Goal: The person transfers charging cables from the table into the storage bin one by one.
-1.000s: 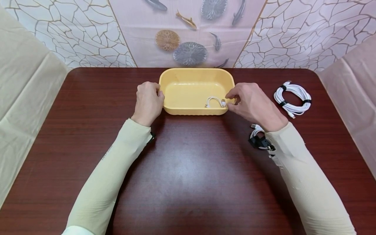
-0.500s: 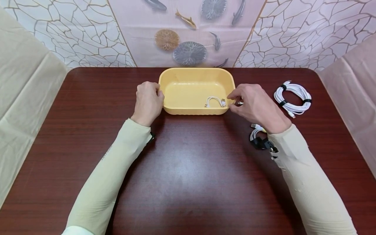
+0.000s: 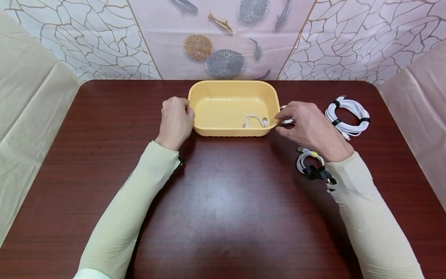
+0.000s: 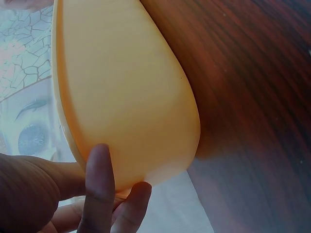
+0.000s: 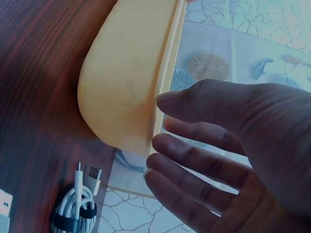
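A yellow plastic bin (image 3: 228,132) sits at the back middle of the table, with a short white cable (image 3: 256,117) inside, near its front right corner. My left hand (image 3: 175,121) grips the bin's left end; in the left wrist view, its fingers (image 4: 99,170) lie along the outer wall near the rim. Beside the right end is my right hand (image 3: 308,126), fingers apart and loosely bent. In the right wrist view the thumb tip is at the rim, but contact is unclear. Partly behind this hand lies a tied white cable (image 5: 73,208) with USB ends.
Right of the right hand lies a large coiled white cable (image 3: 348,117) with black straps. A smaller cable coil (image 3: 306,159) with a black strap and a yellow tag sits near the right wrist. A patterned cloth (image 3: 226,38) stands behind the dark wooden table (image 3: 223,201).
My right hand has moved slightly right, from the bin's right rim to just beside it. White cable ends now show between its fingers. The left hand and the bin have barely moved.
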Motion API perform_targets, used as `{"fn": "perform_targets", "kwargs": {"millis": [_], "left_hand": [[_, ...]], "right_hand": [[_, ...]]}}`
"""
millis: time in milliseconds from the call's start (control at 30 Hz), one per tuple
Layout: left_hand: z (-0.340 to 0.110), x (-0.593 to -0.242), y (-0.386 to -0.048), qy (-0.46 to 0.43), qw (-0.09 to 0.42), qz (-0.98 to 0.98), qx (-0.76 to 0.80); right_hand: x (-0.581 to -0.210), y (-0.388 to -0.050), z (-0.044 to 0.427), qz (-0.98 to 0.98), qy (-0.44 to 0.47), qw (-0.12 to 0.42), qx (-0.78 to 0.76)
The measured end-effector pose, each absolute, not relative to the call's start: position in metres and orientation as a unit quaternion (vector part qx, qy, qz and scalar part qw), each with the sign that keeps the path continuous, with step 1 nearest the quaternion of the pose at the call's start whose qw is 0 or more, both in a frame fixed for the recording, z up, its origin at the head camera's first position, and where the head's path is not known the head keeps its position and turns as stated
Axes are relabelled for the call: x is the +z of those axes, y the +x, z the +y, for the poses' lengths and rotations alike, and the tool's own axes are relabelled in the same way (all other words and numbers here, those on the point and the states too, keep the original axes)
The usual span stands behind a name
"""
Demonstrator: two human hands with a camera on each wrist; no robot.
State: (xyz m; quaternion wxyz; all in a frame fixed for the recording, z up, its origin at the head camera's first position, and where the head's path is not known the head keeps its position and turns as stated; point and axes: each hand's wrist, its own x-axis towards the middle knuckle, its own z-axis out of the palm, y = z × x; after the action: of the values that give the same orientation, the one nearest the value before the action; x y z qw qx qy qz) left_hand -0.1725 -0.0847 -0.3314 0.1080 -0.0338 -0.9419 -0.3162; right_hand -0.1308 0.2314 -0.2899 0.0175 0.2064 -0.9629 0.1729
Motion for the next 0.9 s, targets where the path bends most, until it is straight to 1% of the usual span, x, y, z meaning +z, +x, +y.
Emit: {"fn": "perform_targets", "kwargs": {"millis": [700,900], "left_hand": [[-0.085,-0.331,-0.171,-0.031,0.101,-0.943,-0.317],[-0.085,-0.331,-0.172,-0.031,0.099,-0.943,-0.317]], "right_hand": [[-0.293,-0.126,0.243,-0.962,0.208,0.013,0.179],[-0.293,-0.125,0.246,-0.965,0.195,-0.002,0.177]]}}
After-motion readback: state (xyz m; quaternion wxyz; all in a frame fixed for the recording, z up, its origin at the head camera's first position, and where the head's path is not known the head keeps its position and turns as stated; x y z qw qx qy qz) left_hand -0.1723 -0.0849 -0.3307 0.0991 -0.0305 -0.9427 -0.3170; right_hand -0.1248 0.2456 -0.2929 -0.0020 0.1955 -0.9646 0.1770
